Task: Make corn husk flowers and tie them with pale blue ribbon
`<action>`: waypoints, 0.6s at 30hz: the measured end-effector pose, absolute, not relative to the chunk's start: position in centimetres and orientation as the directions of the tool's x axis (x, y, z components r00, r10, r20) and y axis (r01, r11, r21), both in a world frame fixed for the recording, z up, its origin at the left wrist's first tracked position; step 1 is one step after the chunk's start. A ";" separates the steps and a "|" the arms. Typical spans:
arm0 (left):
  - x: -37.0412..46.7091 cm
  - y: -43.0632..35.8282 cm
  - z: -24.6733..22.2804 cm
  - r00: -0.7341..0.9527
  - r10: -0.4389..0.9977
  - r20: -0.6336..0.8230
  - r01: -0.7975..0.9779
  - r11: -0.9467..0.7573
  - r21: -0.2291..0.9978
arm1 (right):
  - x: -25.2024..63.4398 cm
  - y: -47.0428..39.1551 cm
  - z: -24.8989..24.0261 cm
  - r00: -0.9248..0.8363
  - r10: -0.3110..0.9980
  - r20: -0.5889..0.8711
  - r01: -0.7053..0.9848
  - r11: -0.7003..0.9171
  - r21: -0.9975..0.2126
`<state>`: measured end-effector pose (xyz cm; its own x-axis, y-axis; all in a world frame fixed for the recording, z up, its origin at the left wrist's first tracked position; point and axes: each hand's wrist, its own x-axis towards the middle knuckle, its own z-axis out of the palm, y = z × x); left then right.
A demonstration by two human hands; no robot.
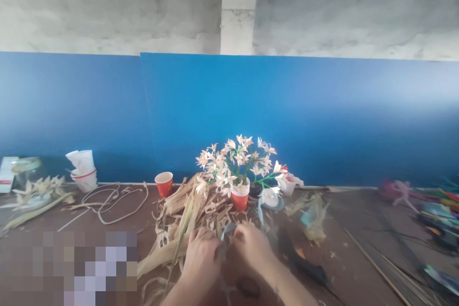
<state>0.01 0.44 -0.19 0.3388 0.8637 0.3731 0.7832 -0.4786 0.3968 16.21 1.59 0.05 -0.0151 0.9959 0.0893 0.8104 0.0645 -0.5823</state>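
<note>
My left hand [203,251] and my right hand [253,245] are close together low in the middle of the head view, both with curled fingers. A thin pale-blue ribbon [228,230] arcs between their fingertips, and both appear to pinch it. Next to my left hand lie dry corn husks [191,201] in a loose heap. Just beyond my hands stands a red and white paper cup [240,200] full of white husk flowers [241,158] on green stems. A roll of pale ribbon [276,202] sits right of the cup, its end hanging forward.
Behind the husks stands another red paper cup [165,185]. White cable [124,203] coils at left near stacked white cups [84,172]. A dark glue gun [304,260] lies beside my right forearm. Thin sticks [376,267] and coloured materials [439,210] are at right. A blue panel [229,105] closes the back.
</note>
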 end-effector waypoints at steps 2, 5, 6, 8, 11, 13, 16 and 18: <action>0.0 0.3 0.2 0.288 0.864 0.413 0.774 -0.464 0.432 | 17.3 1.5 0.6 -0.067 0.995 0.076 0.770 0.100 -0.631; 0.3 0.1 0.6 0.233 0.860 0.454 0.702 -0.471 0.534 | 18.4 1.2 1.3 -0.136 0.989 0.050 0.705 0.132 -0.696; 0.4 0.2 0.6 0.218 0.868 0.446 0.663 -0.467 0.585 | 18.5 1.0 1.6 -0.148 0.987 0.056 0.688 0.144 -0.711; 0.7 0.3 0.2 0.202 0.898 0.392 0.575 -0.433 0.694 | 18.4 0.5 2.0 -0.164 0.980 0.110 0.660 0.191 -0.727; 0.9 0.9 -0.9 0.209 0.945 0.250 0.489 -0.323 0.811 | 17.5 -0.6 2.4 -0.181 0.956 0.230 0.657 0.291 -0.696; 0.9 1.3 -1.4 0.180 0.962 0.206 0.489 -0.269 0.830 | 17.0 -1.2 2.5 -0.203 0.941 0.270 0.679 0.334 -0.654; 0.7 1.7 -1.5 0.145 0.965 0.220 0.486 -0.263 0.834 | 16.6 -1.6 2.3 -0.192 0.937 0.292 0.728 0.336 -0.597; 0.4 1.8 -1.1 0.111 0.959 0.259 0.467 -0.281 0.839 | 16.6 -1.3 1.9 -0.111 0.945 0.309 0.791 0.272 -0.549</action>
<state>0.44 1.78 -1.09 0.1107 0.9594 0.2594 0.4665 -0.2806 0.8388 16.62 -1.34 1.89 -0.1106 0.9447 0.3087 0.7907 0.2718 -0.5486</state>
